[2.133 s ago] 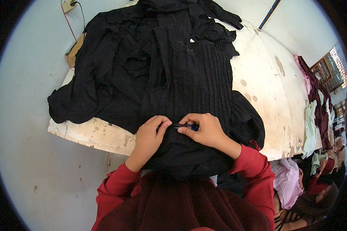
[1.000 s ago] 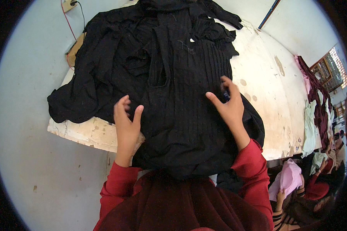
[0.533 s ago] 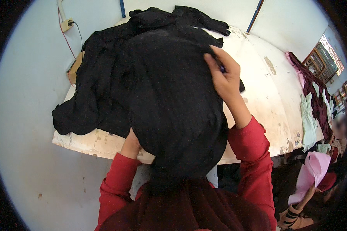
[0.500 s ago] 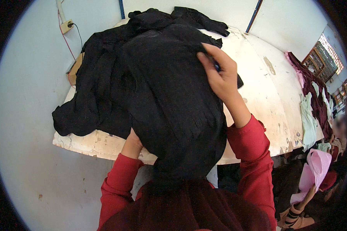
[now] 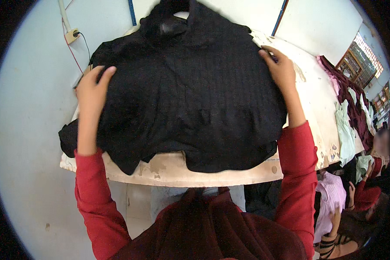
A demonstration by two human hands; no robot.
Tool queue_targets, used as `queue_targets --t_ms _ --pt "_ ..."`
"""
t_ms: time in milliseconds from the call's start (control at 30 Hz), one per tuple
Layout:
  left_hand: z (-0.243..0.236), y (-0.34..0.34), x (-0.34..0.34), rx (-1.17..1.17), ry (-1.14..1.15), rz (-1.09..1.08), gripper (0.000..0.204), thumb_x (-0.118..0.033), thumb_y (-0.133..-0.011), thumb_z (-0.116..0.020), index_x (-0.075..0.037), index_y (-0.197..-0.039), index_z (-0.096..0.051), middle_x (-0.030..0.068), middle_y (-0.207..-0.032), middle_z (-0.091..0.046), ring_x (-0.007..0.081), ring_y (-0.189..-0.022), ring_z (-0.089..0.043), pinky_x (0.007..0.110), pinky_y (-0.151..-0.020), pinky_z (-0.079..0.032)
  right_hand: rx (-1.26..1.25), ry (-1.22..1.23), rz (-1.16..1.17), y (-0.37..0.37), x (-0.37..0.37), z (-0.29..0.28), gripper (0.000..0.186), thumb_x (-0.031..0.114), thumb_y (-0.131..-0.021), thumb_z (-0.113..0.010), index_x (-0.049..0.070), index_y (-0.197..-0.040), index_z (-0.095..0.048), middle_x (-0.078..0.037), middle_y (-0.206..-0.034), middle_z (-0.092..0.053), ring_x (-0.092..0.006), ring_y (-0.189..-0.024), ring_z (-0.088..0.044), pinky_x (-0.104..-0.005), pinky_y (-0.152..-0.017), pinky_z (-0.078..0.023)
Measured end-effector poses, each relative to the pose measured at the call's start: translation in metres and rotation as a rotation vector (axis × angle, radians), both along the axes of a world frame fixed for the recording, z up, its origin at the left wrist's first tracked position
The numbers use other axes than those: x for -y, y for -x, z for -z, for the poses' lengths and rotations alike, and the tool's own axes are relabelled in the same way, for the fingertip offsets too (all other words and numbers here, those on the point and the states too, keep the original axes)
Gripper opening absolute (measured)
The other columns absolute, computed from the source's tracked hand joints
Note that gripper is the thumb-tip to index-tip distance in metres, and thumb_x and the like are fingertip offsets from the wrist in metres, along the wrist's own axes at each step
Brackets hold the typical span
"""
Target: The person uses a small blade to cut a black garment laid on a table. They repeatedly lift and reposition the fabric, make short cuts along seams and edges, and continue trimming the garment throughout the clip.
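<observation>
A black pleated garment [image 5: 212,91] lies spread wide over the pale table in front of me, its neck opening at the far end. Its near edge runs unevenly just short of the table's front. At its left side is my left hand [image 5: 92,84], thumb and forefinger apart over the cloth. My right hand [image 5: 281,65] is at the garment's far right edge with its fingers curled. Something small and dark shows between those fingers, too little of it to name. More black cloth [image 5: 68,138] sticks out at the left under the garment.
The worn white table [image 5: 169,170] has peeling patches. A socket with a plug [image 5: 73,34] is on the left wall. Maroon cloth [image 5: 349,102] and pale green cloth [image 5: 345,130] hang at the table's right end. At lower right, other people work beside pink striped cloth [image 5: 331,197].
The bunched black garment, earlier lifted toward me, now lies spread across the table. My left hand has come out from under it and moved up and left; my right hand has moved right.
</observation>
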State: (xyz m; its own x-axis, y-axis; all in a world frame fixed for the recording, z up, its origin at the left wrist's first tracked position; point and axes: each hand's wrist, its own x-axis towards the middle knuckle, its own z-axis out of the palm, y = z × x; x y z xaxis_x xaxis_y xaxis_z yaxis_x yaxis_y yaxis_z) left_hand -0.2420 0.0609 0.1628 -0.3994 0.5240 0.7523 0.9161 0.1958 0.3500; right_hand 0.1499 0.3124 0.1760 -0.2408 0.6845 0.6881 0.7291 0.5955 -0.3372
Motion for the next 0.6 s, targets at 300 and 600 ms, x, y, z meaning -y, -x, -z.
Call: queue_targets --t_ms 300,600 --pt "0.137 -0.097 0.019 -0.274 0.630 0.285 0.106 -0.065 -0.072 -0.069 -0.012 -0.153 -0.026 0.0063 -0.160 -0.022 0.0322 -0.148 -0.015 0.067 -0.113 -0.004 0.382 0.239 -0.461 0.013 0.133 0.128 0.069 0.050 -0.083 -0.069 0.020 -0.141 -0.048 -0.009 -0.146 -0.045 -0.0309 -0.096 -0.068 -0.0395 -0.078 -0.056" --pt "0.145 -0.106 0.046 -0.098 0.692 0.283 0.086 -0.054 -0.080 -0.068 -0.011 -0.147 -0.037 0.0111 -0.156 -0.030 0.0357 -0.145 -0.022 0.061 -0.114 -0.012 0.155 0.381 -0.630 -0.016 0.148 0.154 0.056 0.031 -0.077 -0.078 0.015 -0.128 -0.060 -0.009 -0.146 -0.046 -0.0302 -0.110 -0.064 -0.0371 -0.086 -0.056"
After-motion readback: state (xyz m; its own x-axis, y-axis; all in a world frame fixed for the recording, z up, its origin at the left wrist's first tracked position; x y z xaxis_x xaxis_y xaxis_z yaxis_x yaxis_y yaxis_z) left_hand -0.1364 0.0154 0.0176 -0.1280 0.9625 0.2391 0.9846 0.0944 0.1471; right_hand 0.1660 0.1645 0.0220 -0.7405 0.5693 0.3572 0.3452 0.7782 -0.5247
